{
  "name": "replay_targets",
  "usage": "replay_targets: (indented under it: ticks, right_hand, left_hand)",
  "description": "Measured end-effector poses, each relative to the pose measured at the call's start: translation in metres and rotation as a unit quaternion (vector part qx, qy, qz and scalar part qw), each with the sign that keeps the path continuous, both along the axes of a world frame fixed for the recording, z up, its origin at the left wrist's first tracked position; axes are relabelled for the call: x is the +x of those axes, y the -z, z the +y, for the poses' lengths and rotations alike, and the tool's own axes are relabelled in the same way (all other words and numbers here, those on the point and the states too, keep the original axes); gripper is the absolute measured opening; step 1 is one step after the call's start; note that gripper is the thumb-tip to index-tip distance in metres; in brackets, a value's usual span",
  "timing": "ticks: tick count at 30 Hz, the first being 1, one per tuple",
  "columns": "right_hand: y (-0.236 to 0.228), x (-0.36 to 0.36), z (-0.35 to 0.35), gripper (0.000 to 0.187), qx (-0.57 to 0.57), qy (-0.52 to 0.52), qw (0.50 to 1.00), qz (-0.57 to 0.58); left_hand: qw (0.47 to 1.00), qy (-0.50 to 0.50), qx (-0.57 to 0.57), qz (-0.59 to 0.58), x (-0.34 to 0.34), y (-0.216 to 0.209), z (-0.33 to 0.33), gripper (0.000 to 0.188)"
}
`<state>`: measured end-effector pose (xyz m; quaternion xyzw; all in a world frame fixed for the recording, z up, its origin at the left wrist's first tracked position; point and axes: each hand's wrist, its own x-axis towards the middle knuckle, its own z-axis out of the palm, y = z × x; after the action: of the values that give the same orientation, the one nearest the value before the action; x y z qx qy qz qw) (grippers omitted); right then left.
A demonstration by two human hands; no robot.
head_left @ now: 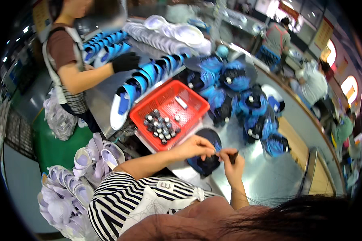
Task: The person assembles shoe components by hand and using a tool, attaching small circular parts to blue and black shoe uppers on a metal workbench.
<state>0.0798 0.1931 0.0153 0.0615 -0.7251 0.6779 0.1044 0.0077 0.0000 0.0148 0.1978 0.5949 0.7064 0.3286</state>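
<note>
Both my hands meet above a black-and-blue brimmed cap [205, 162] at the near edge of the metal table. My left hand [198, 147] is pinched closed, its fingertips at a tiny piece too small to name. Close beside it, my right hand [232, 160] is also closed, with a small dark slender thing showing between its fingers; its kind I cannot make out. Just beyond my left forearm is a red plastic basket [137, 114]. Inside it lie several small black-and-white pieces [161, 127], which look like cord stoppers, and a white block [181, 102].
Piled blue-and-black caps [251, 102] cover the table at the right. A row of nested blue-and-white caps [147, 76] runs past the basket. Across the table at left stands a co-worker, a black-gloved hand [126, 62] above the caps. Stacked white pieces [68, 197] fill the lower left.
</note>
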Motion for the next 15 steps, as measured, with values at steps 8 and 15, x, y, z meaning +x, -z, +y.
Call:
replay_targets:
  ticks: [8, 15]
  right_hand:
    - [0.005, -0.009, -0.002, 0.015, 0.187, 0.006, 0.981, 0.044]
    - [-0.025, -0.007, 0.022, 0.029, 0.389, -0.139, 0.91, -0.024]
  left_hand:
    - [0.99, -0.097, 0.061, -0.077, 0.001, 0.014, -0.001, 0.003]
    - [0.995, 0.008, 0.035, -0.094, -0.007, 0.024, 0.005, 0.01]
